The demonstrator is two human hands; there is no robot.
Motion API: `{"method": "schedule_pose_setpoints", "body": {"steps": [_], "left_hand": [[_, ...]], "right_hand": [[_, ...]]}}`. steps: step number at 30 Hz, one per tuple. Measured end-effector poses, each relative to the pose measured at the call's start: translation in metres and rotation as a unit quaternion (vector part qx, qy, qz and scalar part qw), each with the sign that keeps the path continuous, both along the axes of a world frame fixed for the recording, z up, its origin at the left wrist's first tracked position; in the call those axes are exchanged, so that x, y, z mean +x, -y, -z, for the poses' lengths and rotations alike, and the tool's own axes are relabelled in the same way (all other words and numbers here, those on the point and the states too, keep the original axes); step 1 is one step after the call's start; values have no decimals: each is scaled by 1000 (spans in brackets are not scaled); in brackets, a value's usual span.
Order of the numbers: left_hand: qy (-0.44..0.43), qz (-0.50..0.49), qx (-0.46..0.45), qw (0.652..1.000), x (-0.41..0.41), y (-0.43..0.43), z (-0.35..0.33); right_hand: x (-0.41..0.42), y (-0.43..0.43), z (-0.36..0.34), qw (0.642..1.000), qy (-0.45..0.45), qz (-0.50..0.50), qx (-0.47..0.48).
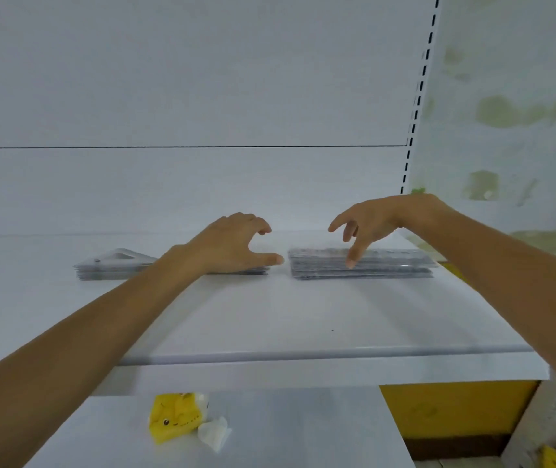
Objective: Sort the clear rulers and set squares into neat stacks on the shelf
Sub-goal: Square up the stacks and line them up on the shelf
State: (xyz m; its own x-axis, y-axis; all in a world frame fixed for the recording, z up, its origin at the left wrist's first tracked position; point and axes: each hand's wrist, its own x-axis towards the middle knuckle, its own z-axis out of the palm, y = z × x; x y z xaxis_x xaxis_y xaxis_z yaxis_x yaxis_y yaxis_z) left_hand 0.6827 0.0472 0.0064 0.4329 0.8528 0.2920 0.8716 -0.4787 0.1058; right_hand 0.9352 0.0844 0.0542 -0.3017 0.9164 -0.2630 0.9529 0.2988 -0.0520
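On the shelf (269, 319), the set-square stack (111, 265) lies left of the ruler stack (388, 265).

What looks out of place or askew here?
Both stacks, clear triangular set squares and clear plastic rulers, sit fairly neat on the white shelf. Only a yellow packet with crumpled white tissue on the lower shelf seems misplaced.

Bright, even, cool light, soft shadows w/ no glare, slight overall blur, wide-angle bowing at edges
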Motion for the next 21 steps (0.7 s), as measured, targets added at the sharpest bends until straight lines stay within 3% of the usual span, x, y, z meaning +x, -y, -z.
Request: {"method": "schedule_pose_setpoints", "body": {"steps": [5,10,13,21], "left_hand": [[-19,41,-37,998,62,-5,-2],[-59,14,-110,992,86,-17,4],[-32,11,-151,988,85,-21,6],[-50,11,-112,992,87,-25,8]], "right_hand": [[28,1,11,999,33,14,-14],[37,0,23,998,55,9,-11],[39,0,24,998,55,-2,3],[38,-4,24,997,67,-7,29]]}}
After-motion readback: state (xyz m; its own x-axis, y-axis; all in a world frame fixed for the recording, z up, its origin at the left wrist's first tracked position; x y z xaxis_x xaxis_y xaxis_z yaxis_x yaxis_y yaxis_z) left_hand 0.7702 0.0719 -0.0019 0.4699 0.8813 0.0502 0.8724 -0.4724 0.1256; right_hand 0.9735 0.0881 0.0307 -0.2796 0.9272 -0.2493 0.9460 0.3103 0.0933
